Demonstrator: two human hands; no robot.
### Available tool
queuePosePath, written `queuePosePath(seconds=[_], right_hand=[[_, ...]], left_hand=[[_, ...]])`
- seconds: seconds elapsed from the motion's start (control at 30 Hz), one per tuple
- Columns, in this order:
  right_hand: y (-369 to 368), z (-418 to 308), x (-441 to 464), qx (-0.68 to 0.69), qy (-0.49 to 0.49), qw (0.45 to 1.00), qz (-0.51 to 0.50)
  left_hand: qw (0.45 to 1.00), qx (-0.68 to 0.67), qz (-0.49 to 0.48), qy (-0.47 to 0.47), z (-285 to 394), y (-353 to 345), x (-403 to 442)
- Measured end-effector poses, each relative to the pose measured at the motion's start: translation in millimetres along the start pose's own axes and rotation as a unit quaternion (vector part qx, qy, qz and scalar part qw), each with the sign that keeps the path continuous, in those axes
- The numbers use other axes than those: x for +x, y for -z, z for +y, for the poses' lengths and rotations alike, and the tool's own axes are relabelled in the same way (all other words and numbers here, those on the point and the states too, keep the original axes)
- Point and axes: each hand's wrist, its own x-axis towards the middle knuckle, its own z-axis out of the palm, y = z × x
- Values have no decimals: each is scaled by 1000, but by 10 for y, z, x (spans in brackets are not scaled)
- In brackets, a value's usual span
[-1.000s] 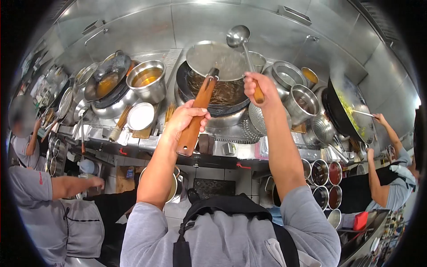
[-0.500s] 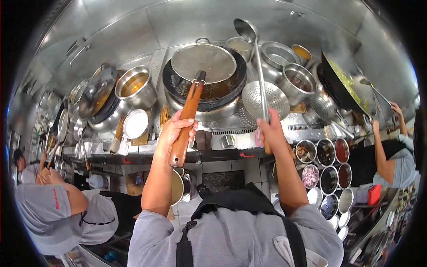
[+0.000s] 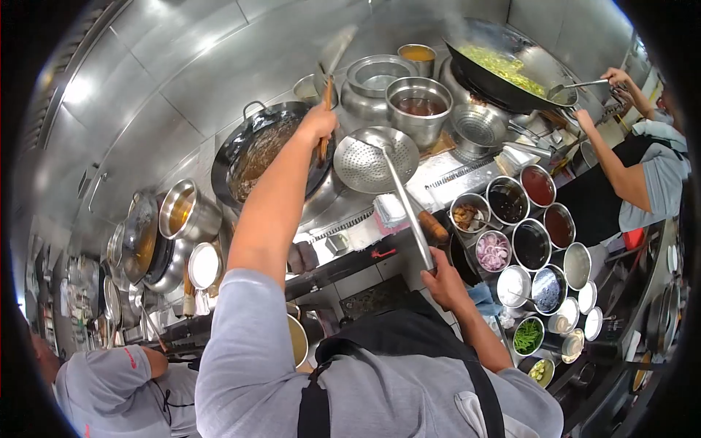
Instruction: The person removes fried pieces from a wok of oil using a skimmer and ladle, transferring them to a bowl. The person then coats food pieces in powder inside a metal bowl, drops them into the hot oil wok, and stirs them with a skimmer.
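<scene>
My left hand (image 3: 319,123) is closed around the wooden handle of the strainer, beside the right edge of the wok (image 3: 225,157). The strainer's head (image 3: 336,50) is blurred and seen nearly edge-on, above the metal pots. Dark oil-like liquid (image 3: 257,162) lies in the wok. My right hand (image 3: 445,282) grips the long metal handle of the ladle (image 3: 401,191), low near the counter's front edge. The ladle's bowl end lies over the perforated skimmer (image 3: 353,167), whose wooden-tipped handle (image 3: 433,227) reaches toward my right hand.
Ingredient tins stand at the right, among them sliced onion (image 3: 493,251) and green vegetables (image 3: 528,336). Metal pots (image 3: 419,115) line the back. A co-worker's arm (image 3: 618,162) is at another wok (image 3: 478,75) at back right. Another person (image 3: 120,387) is at lower left.
My view has turned right. My left hand has swung the strainer up and right, off the wok. The ladle has come down over the skimmer, and my right hand is lower.
</scene>
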Motion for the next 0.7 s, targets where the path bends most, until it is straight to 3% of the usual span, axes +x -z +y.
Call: queuePosePath(seconds=[0.07,0.17,0.27,0.4,0.53,0.7], right_hand=[[78,-26,-11,-13,7,1000,-15],[65,104,-17,-24,24,999,-2],[53,129,-26,-56,35,998,-5],[-43,271,44,-145,53,988,-8],[-68,383,127,-178,26,983,-35],[34,423,281,-90,-4,994,-54]], left_hand=[[993,107,-37,44,12,-156,244],[981,150,112,-50,-117,-315,399],[989,-137,48,-2,154,-437,94],[914,-406,-15,-13,484,-892,-475],[848,-523,-85,-31,519,-1473,-844],[805,-582,-116,7,523,-2235,-1056]])
